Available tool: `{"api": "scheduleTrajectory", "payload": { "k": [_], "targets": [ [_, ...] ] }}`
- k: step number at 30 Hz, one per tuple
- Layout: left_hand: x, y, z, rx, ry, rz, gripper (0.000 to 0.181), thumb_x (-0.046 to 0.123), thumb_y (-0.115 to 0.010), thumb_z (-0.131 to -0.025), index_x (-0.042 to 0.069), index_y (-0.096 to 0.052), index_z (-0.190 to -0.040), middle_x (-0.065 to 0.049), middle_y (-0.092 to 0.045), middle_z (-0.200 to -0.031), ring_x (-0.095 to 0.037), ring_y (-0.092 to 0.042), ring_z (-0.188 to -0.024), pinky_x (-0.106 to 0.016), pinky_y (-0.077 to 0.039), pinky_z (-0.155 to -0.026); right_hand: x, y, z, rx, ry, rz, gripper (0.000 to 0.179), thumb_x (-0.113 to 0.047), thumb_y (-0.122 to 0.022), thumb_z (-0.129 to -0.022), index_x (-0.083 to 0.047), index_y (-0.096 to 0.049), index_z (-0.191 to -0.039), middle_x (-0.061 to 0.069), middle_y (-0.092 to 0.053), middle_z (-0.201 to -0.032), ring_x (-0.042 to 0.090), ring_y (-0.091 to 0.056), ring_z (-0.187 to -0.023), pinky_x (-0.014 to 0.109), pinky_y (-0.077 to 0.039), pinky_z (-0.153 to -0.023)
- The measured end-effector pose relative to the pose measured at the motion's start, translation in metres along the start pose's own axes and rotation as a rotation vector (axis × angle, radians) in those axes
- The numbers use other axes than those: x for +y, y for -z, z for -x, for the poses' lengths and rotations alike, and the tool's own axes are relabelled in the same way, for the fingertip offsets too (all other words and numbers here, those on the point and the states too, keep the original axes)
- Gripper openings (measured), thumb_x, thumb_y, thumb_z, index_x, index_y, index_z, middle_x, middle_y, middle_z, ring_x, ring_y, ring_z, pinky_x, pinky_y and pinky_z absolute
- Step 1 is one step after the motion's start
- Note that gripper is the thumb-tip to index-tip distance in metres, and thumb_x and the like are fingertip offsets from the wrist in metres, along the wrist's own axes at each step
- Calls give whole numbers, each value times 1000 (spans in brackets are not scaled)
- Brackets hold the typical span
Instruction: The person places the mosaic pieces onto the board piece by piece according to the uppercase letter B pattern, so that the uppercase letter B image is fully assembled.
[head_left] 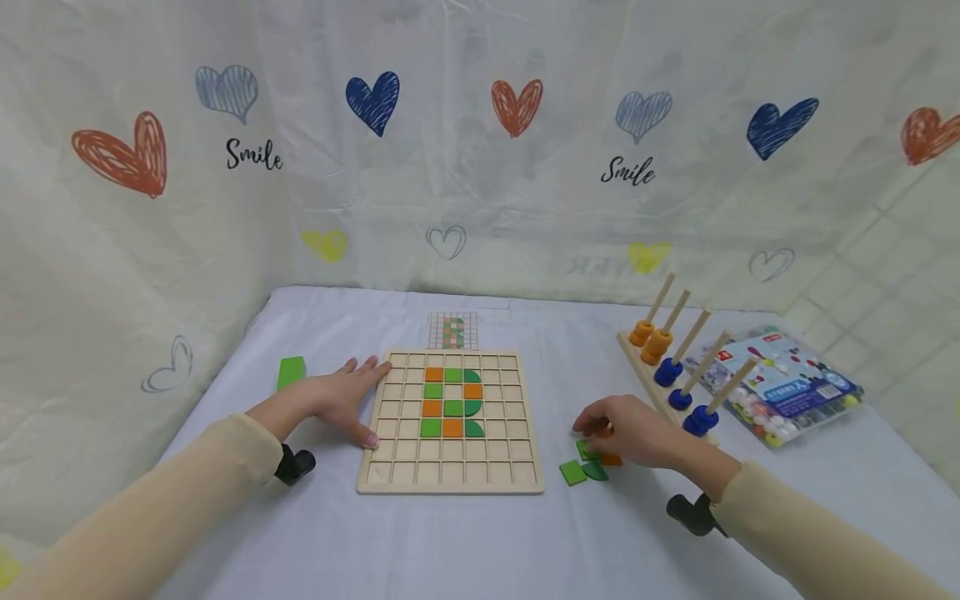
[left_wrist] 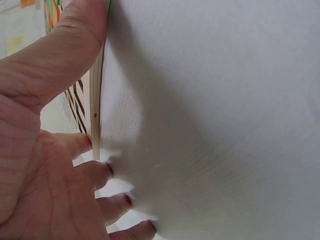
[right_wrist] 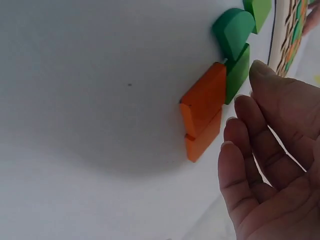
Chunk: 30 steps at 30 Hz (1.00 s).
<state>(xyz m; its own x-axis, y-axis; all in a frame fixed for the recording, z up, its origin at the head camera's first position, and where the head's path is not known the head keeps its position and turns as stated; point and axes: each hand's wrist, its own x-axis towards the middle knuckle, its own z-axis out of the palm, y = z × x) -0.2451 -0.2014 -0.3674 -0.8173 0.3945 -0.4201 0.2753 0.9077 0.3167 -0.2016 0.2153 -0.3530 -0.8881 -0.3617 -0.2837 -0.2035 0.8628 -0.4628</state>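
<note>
A wooden grid board (head_left: 405, 475) lies flat, with orange, light green and dark green tiles set in its upper middle cells. My left hand (head_left: 341, 400) rests at the board's left edge, fingers spread, thumb and index touching its side. My right hand (head_left: 633, 429) hovers over loose tiles right of the board, fingers loosely bent. In the right wrist view, two orange tiles (right_wrist: 206, 95), a dark green rounded tile (right_wrist: 237, 32) and two light green square tiles (right_wrist: 238, 75) lie near its fingertips. Nothing shows between thumb and fingers there.
Behind the board lies a small pattern card (head_left: 453, 331). A green block (head_left: 291, 371) stands at the left. On the right are a peg stand (head_left: 637, 367) with orange and blue beads and a clear plastic box (head_left: 795, 383) of colored pieces.
</note>
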Motion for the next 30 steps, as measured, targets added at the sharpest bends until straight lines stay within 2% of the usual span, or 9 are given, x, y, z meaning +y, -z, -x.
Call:
{"api": "scheduleTrajectory", "payload": {
  "k": [9,19,30],
  "targets": [
    [1,1,0,0,3,0,124,47,-89,-75,3,-14,-163,-29,-6,-169,-58,-1,-153,-71,-14,-122,2,-4,2,24,19,98,21,-7,-80,-86,-11,-77,-107,-3,-74,-101,16,-65,-98,43,-58,-92],
    [0,0,1,-2,2,8,124,46,-89,-76,3,-13,-163,-29,-5,-170,-57,-1,-154,-69,-14,-123,-1,-5,0,16,23,141,17,-10,-81,-87,-13,-77,-103,-4,-71,-96,13,-61,-90,38,-59,-87],
    [1,1,1,-11,8,3,123,47,-88,-77,3,-12,-164,-28,-5,-170,-56,-1,-155,-67,-14,-124,-1,-9,-7,36,13,153,18,-12,-80,-88,-11,-76,-106,-3,-70,-95,14,-59,-87,37,-58,-85]
  ]
}}
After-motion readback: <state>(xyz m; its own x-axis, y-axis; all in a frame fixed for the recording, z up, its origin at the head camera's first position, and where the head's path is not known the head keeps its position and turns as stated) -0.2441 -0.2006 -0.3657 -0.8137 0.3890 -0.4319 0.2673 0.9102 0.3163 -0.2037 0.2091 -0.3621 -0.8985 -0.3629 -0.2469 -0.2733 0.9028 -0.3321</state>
